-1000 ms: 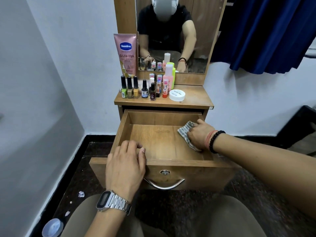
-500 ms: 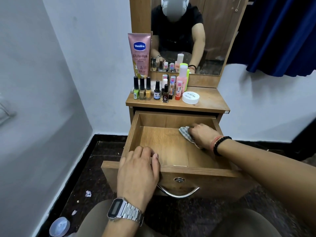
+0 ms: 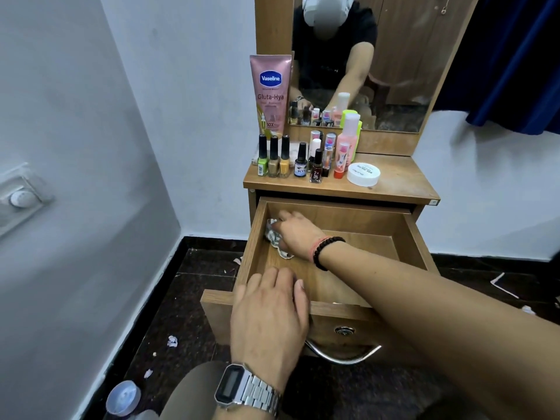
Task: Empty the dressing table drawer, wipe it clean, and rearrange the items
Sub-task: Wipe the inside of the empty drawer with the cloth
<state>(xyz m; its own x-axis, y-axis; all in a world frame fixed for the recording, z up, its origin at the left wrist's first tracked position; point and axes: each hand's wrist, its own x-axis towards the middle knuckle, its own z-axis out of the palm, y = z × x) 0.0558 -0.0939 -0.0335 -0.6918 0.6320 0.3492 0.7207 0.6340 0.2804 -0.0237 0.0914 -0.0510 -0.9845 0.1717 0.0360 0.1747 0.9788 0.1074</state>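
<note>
You're mid-wipe: your right hand [image 3: 295,234] grips the cloth [image 3: 274,237] in the drawer's [image 3: 403,234] back left corner; your left hand [image 3: 269,316] lies flat over its front edge. Next, sweep the right side.

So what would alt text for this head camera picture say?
A person's right hand presses a cloth into the back left corner of an empty open wooden drawer while the left hand rests on its front edge; nail polish bottles stand on the tabletop above.

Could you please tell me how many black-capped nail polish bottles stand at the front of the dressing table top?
5: green, gold and yellow bottles side by side at left, then a dark blue-labelled one and a maroon one. Others may hide behind.
</note>
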